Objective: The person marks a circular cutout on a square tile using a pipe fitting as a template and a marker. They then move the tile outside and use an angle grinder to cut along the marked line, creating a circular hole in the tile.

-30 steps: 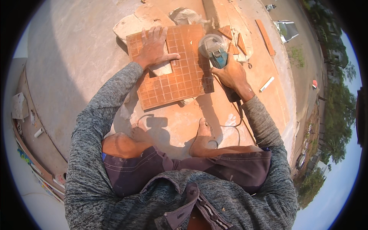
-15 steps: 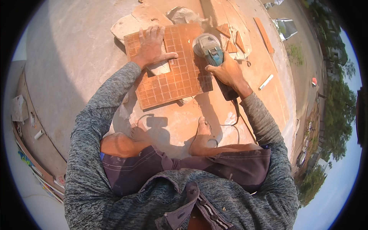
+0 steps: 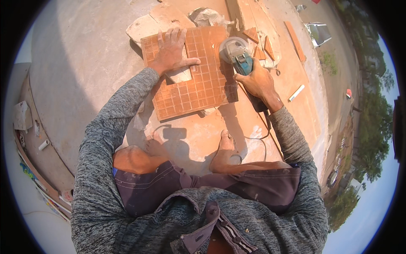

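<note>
An orange square tile (image 3: 207,89) with a gridded back and a notched cutout lies raised on pale pieces beneath it. My left hand (image 3: 173,55) rests on it, fingers spread flat beside the cutout. My right hand (image 3: 258,84) grips a teal and black angle grinder (image 3: 243,61) at the tile's right edge. The grinder's round head (image 3: 231,47) sits over that edge; whether it touches the tile is unclear. Its black cord (image 3: 267,122) runs down toward my right foot (image 3: 224,150).
Triangular tile offcuts (image 3: 267,46) lie right of the grinder, with an orange strip (image 3: 295,40) and a white cylinder (image 3: 296,93) farther right. Crumpled pale wrapping (image 3: 205,17) lies behind the tile. My crossed-leg knees and bare feet are near it. Greenery and ground show beyond the concrete edge.
The grinder shifted slightly left at half a second ago and is now back toward the right, its head tilted a little differently. My left hand stays on the tile.
</note>
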The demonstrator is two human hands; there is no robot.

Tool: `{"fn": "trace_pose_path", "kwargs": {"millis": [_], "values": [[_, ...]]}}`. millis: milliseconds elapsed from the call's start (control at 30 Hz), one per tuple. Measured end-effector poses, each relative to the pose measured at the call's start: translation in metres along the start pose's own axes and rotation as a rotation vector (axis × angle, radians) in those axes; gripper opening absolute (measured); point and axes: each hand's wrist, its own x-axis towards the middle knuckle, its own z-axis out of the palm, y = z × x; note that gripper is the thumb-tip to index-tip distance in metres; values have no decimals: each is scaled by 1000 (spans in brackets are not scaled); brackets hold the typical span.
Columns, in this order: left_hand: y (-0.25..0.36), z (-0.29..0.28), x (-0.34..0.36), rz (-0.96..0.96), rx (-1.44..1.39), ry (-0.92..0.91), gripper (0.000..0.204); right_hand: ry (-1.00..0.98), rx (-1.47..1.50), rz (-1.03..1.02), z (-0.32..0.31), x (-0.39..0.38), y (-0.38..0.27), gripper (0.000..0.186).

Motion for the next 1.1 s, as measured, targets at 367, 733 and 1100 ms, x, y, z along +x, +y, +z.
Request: {"fn": "trace_pose_path", "kwargs": {"millis": [367, 733, 1100], "values": [[-1, 3, 0, -2, 2, 12, 129, -33, 11, 24, 1, 3, -4, 88], [-1, 2, 1, -4, 18, -5, 131, -5, 45, 1, 5, 1, -2, 74], [0, -1, 0, 9, 11, -1, 128, 6, 55, 6, 2, -1, -6, 75]]}}
